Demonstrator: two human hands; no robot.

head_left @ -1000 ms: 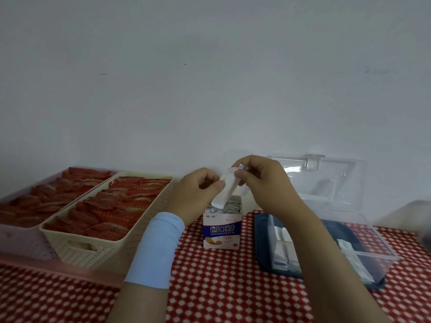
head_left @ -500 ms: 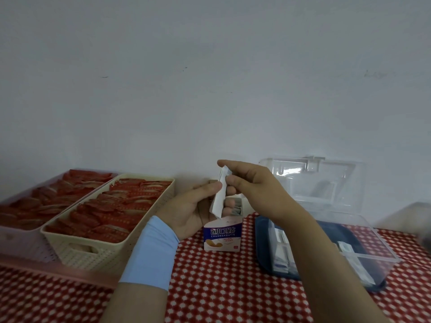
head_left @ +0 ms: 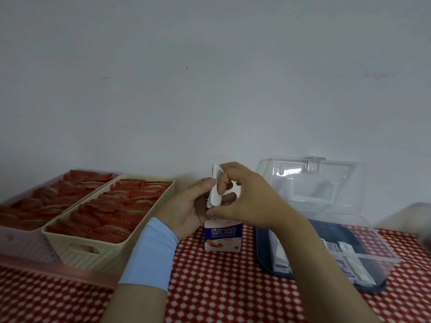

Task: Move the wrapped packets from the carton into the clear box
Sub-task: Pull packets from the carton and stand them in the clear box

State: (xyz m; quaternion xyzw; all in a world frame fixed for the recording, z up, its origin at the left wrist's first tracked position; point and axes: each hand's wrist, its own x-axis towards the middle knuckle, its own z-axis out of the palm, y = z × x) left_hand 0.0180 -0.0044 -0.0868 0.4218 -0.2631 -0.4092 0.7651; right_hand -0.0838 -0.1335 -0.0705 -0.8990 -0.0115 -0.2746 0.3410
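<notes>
A small white and blue carton [head_left: 222,236] stands upright on the checked cloth at the centre. Just above it a stack of white wrapped packets [head_left: 215,190] is held upright between both hands. My left hand [head_left: 186,206] cups the stack from the left, thumb against its edge. My right hand [head_left: 247,199] pinches the stack from the right with finger and thumb. To the right sits the clear box [head_left: 384,257], lid raised, holding several white packets on a dark blue base.
Two baskets full of red wrapped items stand at the left, a cream one [head_left: 102,250] and a pink one [head_left: 16,238] behind it. The red and white checked cloth [head_left: 221,287] covers the table. A white wall rises directly behind everything.
The packets went from tilted over the carton to upright and slightly higher. My left hand opened from a curled grip into a cupping hold. My right hand's fingers shifted down the stack.
</notes>
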